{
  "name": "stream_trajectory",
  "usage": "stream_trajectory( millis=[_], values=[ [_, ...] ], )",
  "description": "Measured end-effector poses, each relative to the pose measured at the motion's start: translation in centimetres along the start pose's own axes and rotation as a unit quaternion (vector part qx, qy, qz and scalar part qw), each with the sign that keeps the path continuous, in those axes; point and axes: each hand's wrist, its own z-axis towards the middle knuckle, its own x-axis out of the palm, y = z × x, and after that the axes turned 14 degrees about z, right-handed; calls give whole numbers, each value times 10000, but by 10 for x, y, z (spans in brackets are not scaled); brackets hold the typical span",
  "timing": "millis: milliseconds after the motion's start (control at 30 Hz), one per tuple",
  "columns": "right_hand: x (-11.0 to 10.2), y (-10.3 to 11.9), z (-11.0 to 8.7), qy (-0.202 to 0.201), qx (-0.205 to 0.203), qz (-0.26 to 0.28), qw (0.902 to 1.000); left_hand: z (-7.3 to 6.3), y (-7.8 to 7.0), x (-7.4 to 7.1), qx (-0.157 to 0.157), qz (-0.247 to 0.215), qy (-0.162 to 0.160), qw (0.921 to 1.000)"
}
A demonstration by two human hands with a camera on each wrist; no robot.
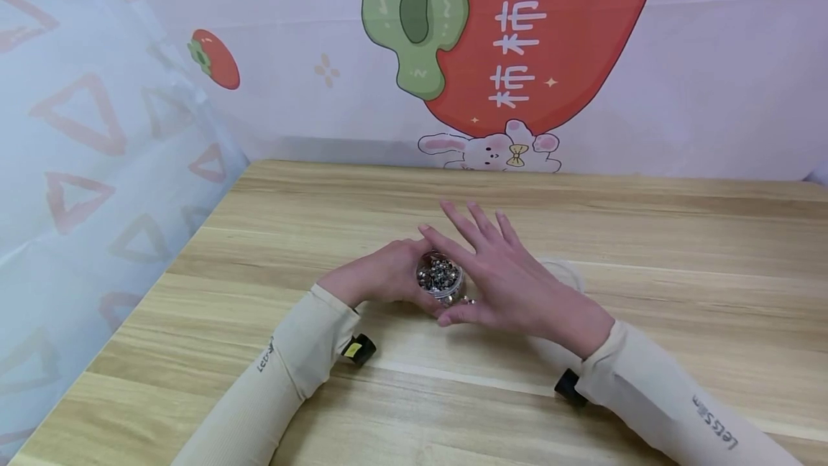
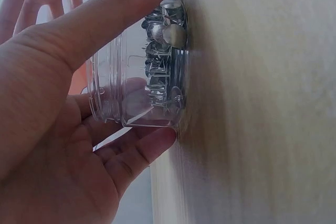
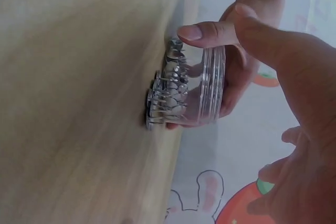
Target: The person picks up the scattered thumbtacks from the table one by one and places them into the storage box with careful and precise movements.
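With my left hand [image 1: 393, 275] I grip the upright clear jar [image 2: 117, 66] on the table [image 1: 698, 272] from its left, while my right hand [image 1: 514, 290], fingers apart, is nearer the loose tacks [image 3: 151, 106] just beside the jar's right side.

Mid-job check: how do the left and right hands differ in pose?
The left hand curls round the clear jar, while the right hand is spread open. The left hand comes at the jar from the left; the right hand reaches in from the right. Both emerge from cream sleeves.
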Motion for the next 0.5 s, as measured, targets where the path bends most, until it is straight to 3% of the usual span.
stream_trajectory(
  millis=[233, 500],
  values=[
    [-9, 1, -1, 487, 289, 196, 9982, 0, 0, -1, -78, 24, 42, 10000],
    [-34, -9, -12, 1465, 1140, 590, 9808, -1, 0, -1, 24, -139, 24, 9999]
  ],
)
